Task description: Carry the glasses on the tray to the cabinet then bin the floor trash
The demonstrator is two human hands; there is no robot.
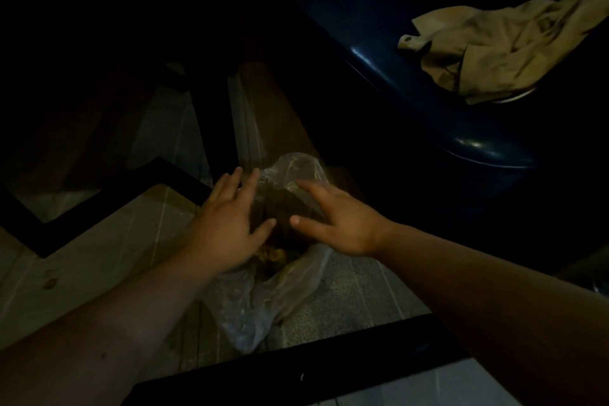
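A crumpled clear plastic bag (283,287) with dark and yellowish scraps inside lies on the tiled floor in dim light. My left hand (227,227) hovers over its left side, fingers spread and empty. My right hand (339,224) reaches in from the right over the bag's upper part, fingers apart, holding nothing. Whether either hand touches the plastic is hard to tell. No glasses, tray, cabinet or bin are in view.
A dark blue plastic chair (428,102) stands at the upper right with a tan cloth (494,46) on its seat. Black metal bars (108,191) cross the floor at the left, and another black bar (296,372) runs along the bottom. The top left is in darkness.
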